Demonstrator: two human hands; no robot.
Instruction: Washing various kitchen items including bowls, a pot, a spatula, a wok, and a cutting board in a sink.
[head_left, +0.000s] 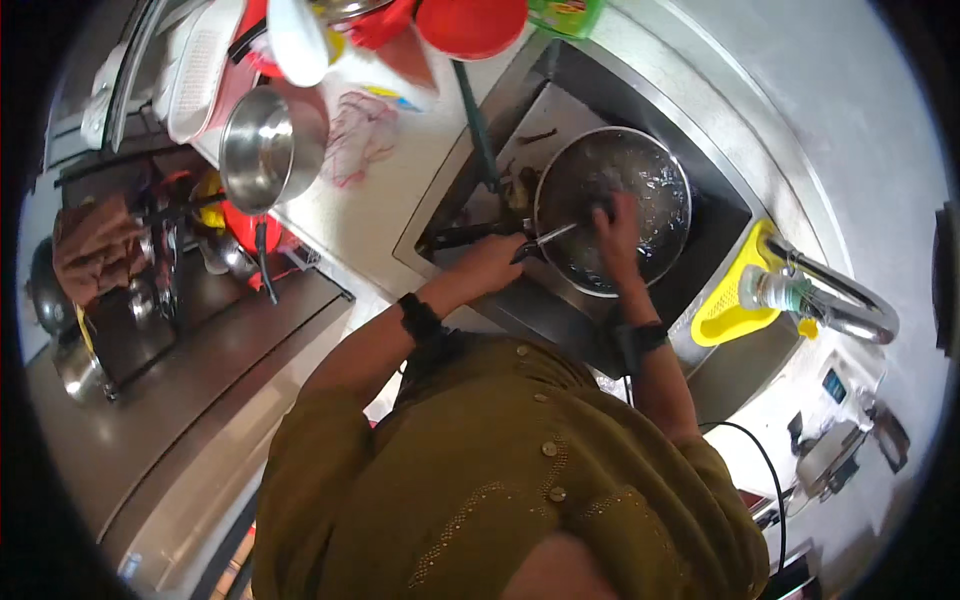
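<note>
A large round metal pan (664, 225), wet and soapy inside, sits in a steel sink basin (570, 101). My left hand (491, 262) is closed on a black handle (529, 250) at the pan's left rim; a thin metal shaft runs from it over the pan. Inside the pan, my right hand (619, 229) presses on a small dark thing, perhaps a scrubber, largely covered by the fingers. Both wrists wear dark bands.
A green-handled tool (476, 124) leans across the sink's left edge. On the left counter are a steel pot (259, 154) and a crumpled cloth (360, 139). At right, a yellow strainer basket (731, 300) sits beside the curved faucet (847, 292).
</note>
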